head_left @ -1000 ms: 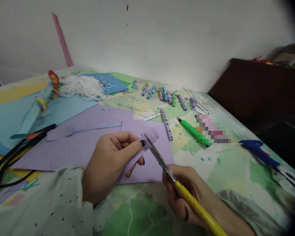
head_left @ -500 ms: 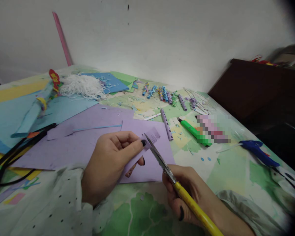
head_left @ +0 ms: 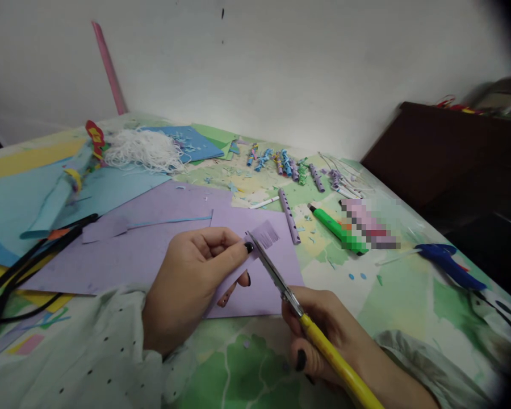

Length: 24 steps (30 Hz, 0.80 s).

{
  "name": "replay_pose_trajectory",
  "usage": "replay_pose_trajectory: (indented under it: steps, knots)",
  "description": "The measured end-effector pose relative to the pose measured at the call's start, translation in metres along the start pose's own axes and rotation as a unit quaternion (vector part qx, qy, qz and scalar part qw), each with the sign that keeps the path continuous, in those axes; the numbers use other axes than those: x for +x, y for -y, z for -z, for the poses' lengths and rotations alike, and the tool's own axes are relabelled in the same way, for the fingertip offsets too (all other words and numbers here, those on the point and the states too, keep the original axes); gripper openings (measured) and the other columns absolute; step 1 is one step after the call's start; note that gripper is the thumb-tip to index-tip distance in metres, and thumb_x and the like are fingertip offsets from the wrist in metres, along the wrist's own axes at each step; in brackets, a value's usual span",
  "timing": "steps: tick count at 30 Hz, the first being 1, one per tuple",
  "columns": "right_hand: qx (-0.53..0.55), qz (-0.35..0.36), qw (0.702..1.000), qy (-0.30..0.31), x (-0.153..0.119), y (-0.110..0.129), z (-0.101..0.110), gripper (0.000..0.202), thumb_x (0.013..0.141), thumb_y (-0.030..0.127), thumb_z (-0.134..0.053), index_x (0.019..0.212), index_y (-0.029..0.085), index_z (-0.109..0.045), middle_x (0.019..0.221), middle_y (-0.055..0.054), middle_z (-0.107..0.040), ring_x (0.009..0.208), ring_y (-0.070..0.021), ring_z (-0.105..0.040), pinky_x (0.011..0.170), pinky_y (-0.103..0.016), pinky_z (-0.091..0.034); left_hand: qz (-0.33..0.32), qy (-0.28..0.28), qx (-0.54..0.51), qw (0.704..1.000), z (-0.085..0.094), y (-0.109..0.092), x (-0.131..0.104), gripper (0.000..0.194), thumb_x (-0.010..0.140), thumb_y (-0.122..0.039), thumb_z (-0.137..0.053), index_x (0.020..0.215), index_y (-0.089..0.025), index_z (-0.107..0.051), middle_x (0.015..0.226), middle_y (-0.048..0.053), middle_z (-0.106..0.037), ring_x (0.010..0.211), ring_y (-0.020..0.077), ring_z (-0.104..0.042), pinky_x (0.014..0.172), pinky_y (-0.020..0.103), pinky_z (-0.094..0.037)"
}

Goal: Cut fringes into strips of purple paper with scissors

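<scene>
My left hand (head_left: 202, 278) pinches a narrow purple paper strip (head_left: 264, 236) between thumb and fingers. Fine cuts make a fringe along the strip's far end. In my right hand (head_left: 323, 341) are scissors (head_left: 326, 343) with yellow handles, their metal blades pointing up and left. The blade tips are at the strip, just beside my left thumb. Beneath both lies a purple paper sheet (head_left: 276, 295). A purple paper tube (head_left: 289, 216) with dark spots rests by the sheet's right edge.
A green cutter (head_left: 338, 230) and a blue glue gun (head_left: 447, 264) lie to the right. Small curled paper pieces (head_left: 286, 163) stand farther back. White shredded string (head_left: 142, 150) sits on blue paper at the back left. Black cables or straps (head_left: 21, 272) cross the left side.
My right thumb has shifted slightly left and up on the scissors. The blades look a little closer together, while my left hand holds the strip in nearly the same place.
</scene>
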State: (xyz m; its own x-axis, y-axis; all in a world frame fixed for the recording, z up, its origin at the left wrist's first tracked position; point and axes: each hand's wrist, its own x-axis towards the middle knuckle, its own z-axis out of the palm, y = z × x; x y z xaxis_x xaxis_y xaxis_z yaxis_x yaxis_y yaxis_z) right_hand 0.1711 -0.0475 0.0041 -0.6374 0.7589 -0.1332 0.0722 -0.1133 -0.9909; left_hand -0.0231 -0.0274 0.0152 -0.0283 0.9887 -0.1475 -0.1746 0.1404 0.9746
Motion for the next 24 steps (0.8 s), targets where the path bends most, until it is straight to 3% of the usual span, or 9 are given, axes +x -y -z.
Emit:
replay_pose_trajectory:
  steps: [24]
  knots:
    - [-0.067,0.016,0.998,-0.015,0.0023,0.0034,-0.0034,0.049,0.080,0.057,-0.065,0.065,0.021,-0.035,0.061,0.007,-0.025,0.051,-0.0074,-0.023,0.042,-0.021,-0.018,-0.004,0.005,-0.017,1.000,-0.0008,-0.0042,-0.0020,0.015,0.067,-0.018,-0.069,0.056,-0.014,-0.061,0.042,-0.003,-0.059,0.030,0.0031,-0.039,0.031,0.011,-0.028]
